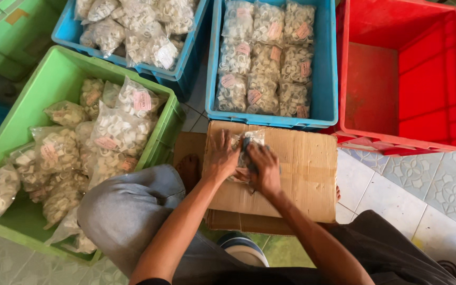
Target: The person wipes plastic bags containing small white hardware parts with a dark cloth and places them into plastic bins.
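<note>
Centre frame: left hand [221,155] and right hand [264,168] both pressed closed on a clear bag [249,141] of small white parts, lying on a cardboard box [302,174]. Bag looks light, soft, film likely slippery, contents shift; best taken at its gathered top or cupped under the bulk. Filled blue crate [327,79] just above.

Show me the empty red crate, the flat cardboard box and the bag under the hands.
red crate [381,89], head view, bare floor inside.
cardboard box [304,169], head view, top face.
clear bag [252,138], head view, upper edge between the hands.
</note>
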